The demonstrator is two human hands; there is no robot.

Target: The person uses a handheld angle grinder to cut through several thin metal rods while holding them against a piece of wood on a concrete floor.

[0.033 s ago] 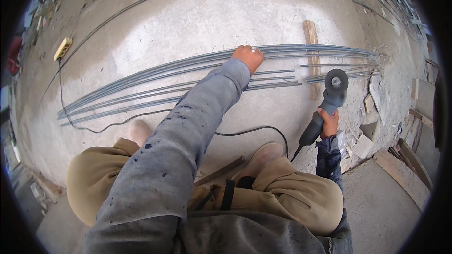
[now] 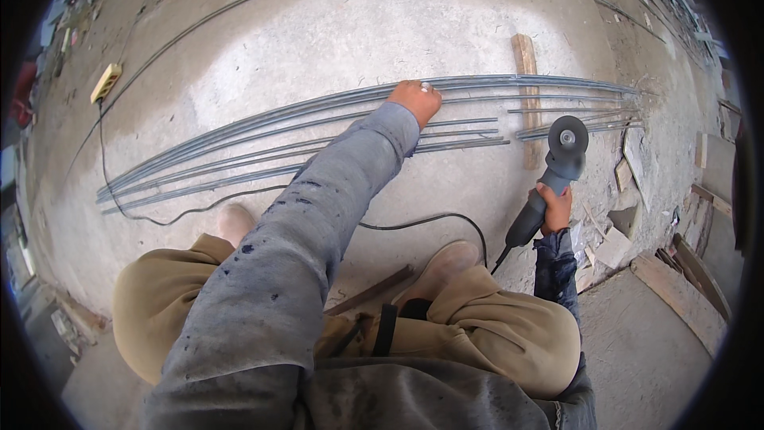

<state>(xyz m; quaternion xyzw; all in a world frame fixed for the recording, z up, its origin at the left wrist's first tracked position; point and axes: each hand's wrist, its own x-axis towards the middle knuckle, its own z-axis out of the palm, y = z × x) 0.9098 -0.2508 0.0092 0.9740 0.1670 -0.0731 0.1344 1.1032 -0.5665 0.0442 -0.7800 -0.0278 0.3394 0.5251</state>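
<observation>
Bunch of thin metal rods [image 2: 477, 80] on the concrete floor [image 2: 318, 32], angle grinder [image 2: 563, 166] to the right.
Left hand [image 2: 417, 102] has its fingers curled in on the rods around mid-length, fingertips hidden; right hand's [image 2: 557, 209] wrapped snugly round the grinder's body. Wood strip [image 2: 524, 56] lies crosswise under the rods' right part.

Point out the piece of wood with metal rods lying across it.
The narrow strip of wood at upper right, beyond the angle grinder: metal rods cross it; none cross the broad plank at lower right.
</observation>
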